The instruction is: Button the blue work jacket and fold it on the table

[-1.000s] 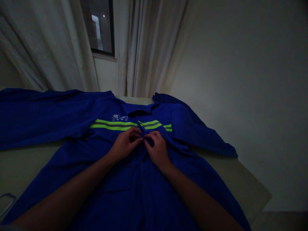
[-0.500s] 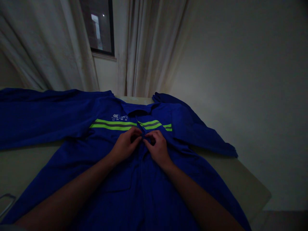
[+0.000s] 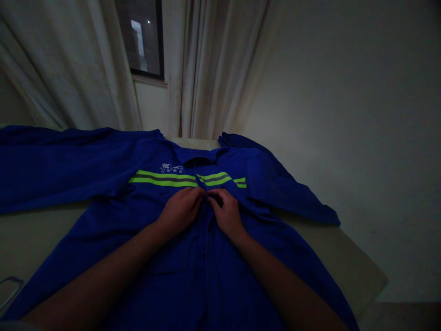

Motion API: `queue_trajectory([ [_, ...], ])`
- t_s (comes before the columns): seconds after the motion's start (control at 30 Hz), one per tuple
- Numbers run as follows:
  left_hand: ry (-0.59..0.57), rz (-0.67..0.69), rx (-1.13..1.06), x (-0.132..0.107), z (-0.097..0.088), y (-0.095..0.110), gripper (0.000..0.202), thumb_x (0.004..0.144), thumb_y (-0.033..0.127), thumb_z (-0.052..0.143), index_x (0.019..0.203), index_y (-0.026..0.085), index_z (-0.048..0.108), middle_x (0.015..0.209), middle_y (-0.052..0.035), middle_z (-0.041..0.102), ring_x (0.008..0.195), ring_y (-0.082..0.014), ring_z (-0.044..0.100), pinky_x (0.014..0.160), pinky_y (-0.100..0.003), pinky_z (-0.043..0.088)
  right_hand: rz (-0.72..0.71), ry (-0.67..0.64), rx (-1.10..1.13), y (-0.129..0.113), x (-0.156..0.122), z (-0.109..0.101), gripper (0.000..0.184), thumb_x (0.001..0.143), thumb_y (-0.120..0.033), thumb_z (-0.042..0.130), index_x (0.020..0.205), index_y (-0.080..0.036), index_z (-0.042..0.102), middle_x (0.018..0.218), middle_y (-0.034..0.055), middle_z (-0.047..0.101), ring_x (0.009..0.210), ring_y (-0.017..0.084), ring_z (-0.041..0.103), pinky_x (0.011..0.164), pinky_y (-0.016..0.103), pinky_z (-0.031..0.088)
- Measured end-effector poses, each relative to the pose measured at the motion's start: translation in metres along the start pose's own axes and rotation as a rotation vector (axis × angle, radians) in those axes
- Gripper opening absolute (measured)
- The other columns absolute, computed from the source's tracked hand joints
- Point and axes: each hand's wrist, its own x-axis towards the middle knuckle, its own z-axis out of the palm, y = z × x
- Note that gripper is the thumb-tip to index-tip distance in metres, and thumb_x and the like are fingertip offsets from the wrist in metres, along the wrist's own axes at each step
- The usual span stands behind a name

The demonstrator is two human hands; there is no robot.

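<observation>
A blue work jacket [image 3: 138, 250] lies spread out, front side up, with its sleeves out to both sides. Across its chest runs a yellow-green and grey reflective band [image 3: 165, 179], and a white printed logo [image 3: 171, 168] sits above the band. My left hand [image 3: 182, 207] pinches the front placket just below the band. Close beside it, my right hand [image 3: 224, 209] also pinches the placket edge between thumb and fingers. The fingertips of both hands nearly meet. Whatever small fastening may lie between them is hidden.
The jacket rests on a pale table [image 3: 354, 262], whose corner shows at the right. Behind it hang light curtains [image 3: 217, 69] beside a dark window [image 3: 144, 41]. A plain wall [image 3: 344, 115] stands on the right. A thin, pale, looped object [image 3: 12, 289] lies at the lower left.
My left hand has turned over slightly and its fingers have drawn closer together at the placket. The right hand stays almost in place. The jacket's lower front has shifted slightly.
</observation>
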Motion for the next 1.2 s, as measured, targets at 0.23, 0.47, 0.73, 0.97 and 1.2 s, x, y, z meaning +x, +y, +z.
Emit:
queue_trajectory([
  [0.23,-0.002,0.027,-0.117,-0.001,-0.001,0.002,0.017,0.103,0.03,0.05,0.113,0.026,0.063,0.107,-0.0036,0.073,0.102,-0.0219,0.069,0.092,-0.034,0.052,0.01,-0.022,-0.055,0.0,0.0,0.0,0.02,0.087,-0.007,0.068,0.1,-0.021,0.075,0.098,0.004,0.074,0.091,0.02,0.07,0.085,0.032,0.055],
  [0.47,0.029,-0.08,-0.32,0.003,-0.002,0.0,0.013,0.096,0.03,0.061,0.107,0.024,0.061,0.1,-0.0011,0.074,0.093,-0.0193,0.071,0.083,-0.032,0.052,-0.031,-0.008,-0.033,-0.005,0.0,-0.001,0.014,0.088,-0.012,0.071,0.098,-0.02,0.076,0.098,0.0042,0.074,0.091,0.019,0.069,0.084,0.031,0.055],
  [0.73,0.037,-0.087,-0.428,0.004,-0.001,-0.008,0.014,0.095,0.028,0.061,0.108,0.024,0.061,0.1,-0.0013,0.073,0.094,-0.0184,0.071,0.084,-0.033,0.052,-0.034,0.039,0.029,-0.004,0.0,-0.002,0.01,0.091,-0.02,0.074,0.101,-0.022,0.077,0.107,0.006,0.073,0.1,0.02,0.071,0.088,0.031,0.058],
  [0.97,0.059,-0.091,-0.444,0.005,-0.001,-0.006,0.015,0.094,0.028,0.062,0.107,0.023,0.06,0.097,-0.0017,0.072,0.088,-0.0181,0.07,0.08,-0.032,0.052,-0.119,0.032,-0.076,-0.006,-0.002,-0.001,0.012,0.093,-0.018,0.074,0.103,-0.024,0.077,0.114,0.0068,0.069,0.108,0.022,0.068,0.096,0.034,0.056],
  [1.2,0.085,-0.139,-0.463,0.007,-0.003,0.0,0.019,0.095,0.037,0.063,0.107,0.022,0.063,0.102,-0.0033,0.073,0.095,-0.0197,0.07,0.084,-0.034,0.053,-0.226,-0.017,-0.276,-0.009,-0.004,-0.001,0.021,0.106,-0.019,0.054,0.102,-0.022,0.074,0.104,0.0074,0.067,0.099,0.021,0.065,0.091,0.032,0.053],
])
